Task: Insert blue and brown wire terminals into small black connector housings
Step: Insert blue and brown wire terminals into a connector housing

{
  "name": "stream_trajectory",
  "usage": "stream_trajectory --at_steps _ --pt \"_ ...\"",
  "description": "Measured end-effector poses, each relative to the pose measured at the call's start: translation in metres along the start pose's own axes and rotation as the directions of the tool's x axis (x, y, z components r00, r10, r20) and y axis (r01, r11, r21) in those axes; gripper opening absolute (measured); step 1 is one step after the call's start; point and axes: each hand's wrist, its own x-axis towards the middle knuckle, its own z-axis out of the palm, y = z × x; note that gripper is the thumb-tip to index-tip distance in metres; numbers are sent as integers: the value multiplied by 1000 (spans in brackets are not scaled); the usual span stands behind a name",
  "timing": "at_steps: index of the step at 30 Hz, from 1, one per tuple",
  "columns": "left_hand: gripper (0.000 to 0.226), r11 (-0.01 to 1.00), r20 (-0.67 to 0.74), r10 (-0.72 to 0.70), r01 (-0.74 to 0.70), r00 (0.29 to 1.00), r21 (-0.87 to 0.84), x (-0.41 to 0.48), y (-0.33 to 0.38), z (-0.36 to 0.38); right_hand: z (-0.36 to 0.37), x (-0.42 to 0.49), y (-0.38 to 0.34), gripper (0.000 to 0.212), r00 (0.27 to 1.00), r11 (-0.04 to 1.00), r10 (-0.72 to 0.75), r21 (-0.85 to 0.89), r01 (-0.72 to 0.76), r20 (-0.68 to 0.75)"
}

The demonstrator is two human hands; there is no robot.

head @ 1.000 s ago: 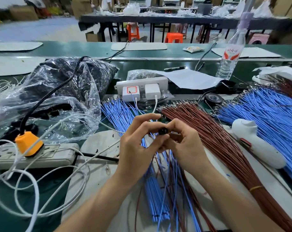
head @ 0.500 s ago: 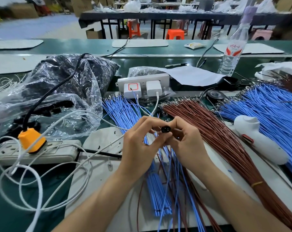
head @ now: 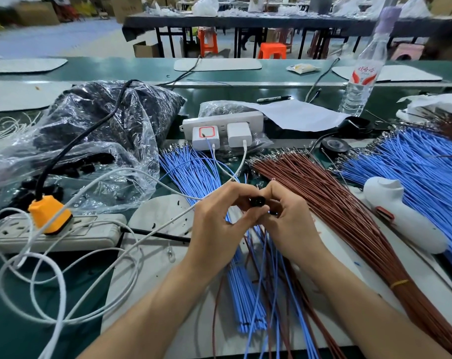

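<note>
Over the middle of the green tabletop (head: 284, 73), a little back from its near edge, you hold a small black round connector housing (head: 257, 201) between both hands, which are together. Your left hand (head: 217, 224) pinches it with thumb and forefinger, and your right hand (head: 289, 224) curls its fingers against it from the other side. A few loose blue and brown wires (head: 267, 257) trail from under your hands toward the near edge (which hand holds them is hidden).

They lie over a pale grey mat (head: 157, 216), where a bundle of blue wires (head: 194, 172) runs from the near edge toward the back, its terminals at the far end. Just right of your hands a fanned bundle of brown wires (head: 336, 211) narrows toward the near right corner, tied there by a yellow band (head: 399, 283). A larger spread of blue wires (head: 414, 164) fills the right edge, and a white plastic handheld device (head: 401, 224) lies between those two bundles.

Toward the left edge sits a white power strip (head: 90, 233) carrying an orange plug (head: 49, 213), with white cables (head: 61, 288) looped around it. Behind it is a crumpled clear plastic bag of black parts (head: 103, 130). Farther back from your hands stand a white socket block with two white chargers (head: 222, 123), a roll of black tape (head: 333, 146) and a clear water bottle (head: 359, 81).
</note>
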Motion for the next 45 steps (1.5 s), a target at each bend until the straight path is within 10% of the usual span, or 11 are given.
stream_trajectory --at_steps 15,26,32,38,45 --pt "19 985 -162 -121 98 979 -142 6 -15 -7 -27 12 3 35 988 969 -36 -246 -1 -149" --pt "19 996 -221 -88 90 971 0 6 -21 -9 -18 35 3 25 984 729 -87 -683 -42 -154" --pt "20 993 -198 -116 114 973 -21 5 -20 -7 0 88 2 31 958 437 286 -887 -151 -22" --pt "21 991 -204 -132 131 970 -19 6 -20 -8 9 102 6 19 934 306 356 -942 -139 -22" --pt "18 993 -154 -115 120 981 21 6 -14 -8 4 98 7 17 949 483 295 -839 -252 -116"
